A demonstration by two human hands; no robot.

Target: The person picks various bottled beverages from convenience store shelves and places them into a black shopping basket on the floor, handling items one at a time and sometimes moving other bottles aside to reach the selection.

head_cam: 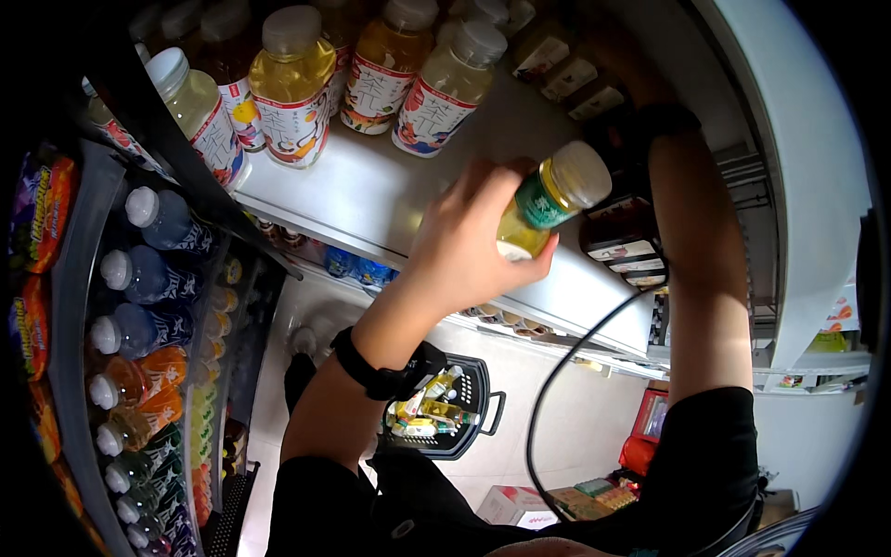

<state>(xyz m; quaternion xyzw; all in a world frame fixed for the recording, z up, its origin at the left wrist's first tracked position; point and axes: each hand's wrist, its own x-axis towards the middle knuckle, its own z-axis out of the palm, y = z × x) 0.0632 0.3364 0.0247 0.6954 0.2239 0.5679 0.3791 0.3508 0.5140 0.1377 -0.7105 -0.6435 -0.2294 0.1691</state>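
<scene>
My left hand (pixel 473 237) is wrapped around a clear plastic bottle of yellow drink (pixel 550 195) with a green neck label and a pale cap. The bottle tilts over a white shelf (pixel 362 174). My right arm reaches far into the shelf's right side. Deep shadow covers my right hand (pixel 619 59), and its fingers do not show clearly. It is close to a row of bottles with pale labels (pixel 571 76) at the back. Below that forearm are dark bottles with white labels (pixel 619 233).
Tea bottles (pixel 292 90) crowd the shelf's left part. A cooler rack of drinks (pixel 153 271) stands at left. On the floor, a black shopping basket (pixel 473 418) holds several bottles. A black cable (pixel 539 397) hangs beside my right arm. A cardboard box (pixel 518 505) lies lower down.
</scene>
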